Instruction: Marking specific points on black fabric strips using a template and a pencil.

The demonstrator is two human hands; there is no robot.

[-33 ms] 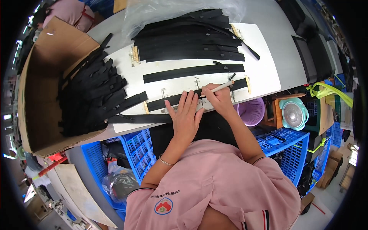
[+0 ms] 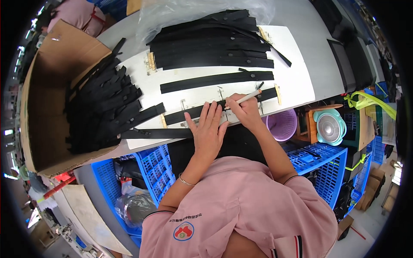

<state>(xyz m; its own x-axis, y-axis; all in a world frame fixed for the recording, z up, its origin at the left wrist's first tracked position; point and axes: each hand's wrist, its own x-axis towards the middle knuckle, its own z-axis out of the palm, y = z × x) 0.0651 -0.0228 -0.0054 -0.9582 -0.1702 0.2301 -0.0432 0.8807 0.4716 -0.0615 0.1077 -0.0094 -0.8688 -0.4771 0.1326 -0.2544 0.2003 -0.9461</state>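
A black fabric strip (image 2: pixel 176 116) lies across a white board (image 2: pixel 297 84), between two small yellowish stops at its ends. My left hand (image 2: pixel 206 135) is laid flat on the strip, fingers stretched out and slightly apart. Just right of it, my right hand (image 2: pixel 245 114) grips a slim white marking pen (image 2: pixel 250 95), its tip hidden by the fingers near the strip. Short dark marks show on the board around the strip. Beyond it lies another black strip (image 2: pixel 206 82), and nearer the table edge a third strip (image 2: pixel 159 133) runs partly behind my left hand.
A stack of black strips (image 2: pixel 206 47) covers the board's far part, with clear plastic film (image 2: pixel 172 15) behind. Left stands a cardboard box (image 2: pixel 43 94) holding a heap of strips (image 2: pixel 99 103). Blue crates (image 2: pixel 325 172), a purple basket (image 2: pixel 282 124) and a turquoise fan (image 2: pixel 330 127) sit below the table.
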